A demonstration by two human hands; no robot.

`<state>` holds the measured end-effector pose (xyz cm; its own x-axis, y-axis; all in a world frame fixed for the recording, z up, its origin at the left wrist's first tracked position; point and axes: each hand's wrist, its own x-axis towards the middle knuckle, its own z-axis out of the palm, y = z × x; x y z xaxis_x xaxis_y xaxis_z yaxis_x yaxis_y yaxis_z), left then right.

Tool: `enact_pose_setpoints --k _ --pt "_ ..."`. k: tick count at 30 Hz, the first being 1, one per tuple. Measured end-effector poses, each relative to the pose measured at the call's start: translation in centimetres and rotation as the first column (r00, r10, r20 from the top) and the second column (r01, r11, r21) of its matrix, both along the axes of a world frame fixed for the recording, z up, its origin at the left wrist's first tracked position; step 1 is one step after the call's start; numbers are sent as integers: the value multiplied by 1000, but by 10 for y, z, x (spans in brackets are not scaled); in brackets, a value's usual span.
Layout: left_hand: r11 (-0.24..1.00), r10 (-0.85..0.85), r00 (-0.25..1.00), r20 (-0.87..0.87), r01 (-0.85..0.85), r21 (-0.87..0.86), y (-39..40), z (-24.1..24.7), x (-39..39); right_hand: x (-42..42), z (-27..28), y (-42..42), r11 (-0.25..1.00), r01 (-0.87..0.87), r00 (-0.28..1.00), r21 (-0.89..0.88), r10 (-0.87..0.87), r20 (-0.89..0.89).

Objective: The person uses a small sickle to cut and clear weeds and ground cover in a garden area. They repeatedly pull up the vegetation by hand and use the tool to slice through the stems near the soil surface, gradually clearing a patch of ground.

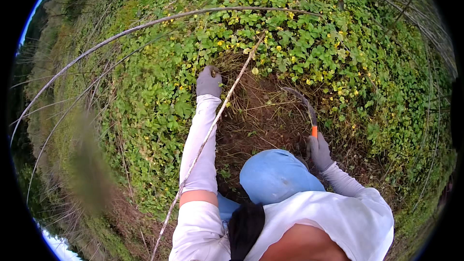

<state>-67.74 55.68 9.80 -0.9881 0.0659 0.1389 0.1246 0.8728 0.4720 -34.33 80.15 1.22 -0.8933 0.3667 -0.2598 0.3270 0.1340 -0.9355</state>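
My right hand (319,152), in a grey glove, grips a sickle by its handle. The sickle's dark curved blade (306,102) rises from an orange collar (314,131), its tip bending left over bare soil. My left hand (209,82), also gloved in grey, is curled at the border of the leafy growth. Thin plant stems (214,73) show between its thumb and fingers; how many it holds is hidden. Between both hands lies brown soil (259,127) strewn with cut stalks and dry stems. Low green plants with small yellow flowers (301,43) cover the slope beyond.
A long dry stick (232,88) crosses over my left forearm, close to the camera. Another thin arched cane (145,26) spans the upper left. My bent knee in blue trousers (279,175) is just below the soil patch. More canes (420,25) stand at upper right.
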Motion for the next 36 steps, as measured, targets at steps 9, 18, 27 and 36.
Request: enact_pose_setpoints --k 9,18,27,36 --pt "482 -876 366 -315 712 -512 69 36 121 -256 30 -42 962 -122 992 242 128 -8" --pt "608 -290 933 211 350 -713 71 41 6 -125 6 -45 917 -76 994 391 39 102" --pt "642 -369 925 89 323 -695 63 4 40 -124 49 -12 996 24 997 89 -17 -69" --pt "648 -447 888 105 403 -647 37 39 44 -111 -45 -33 912 -229 972 339 199 123"
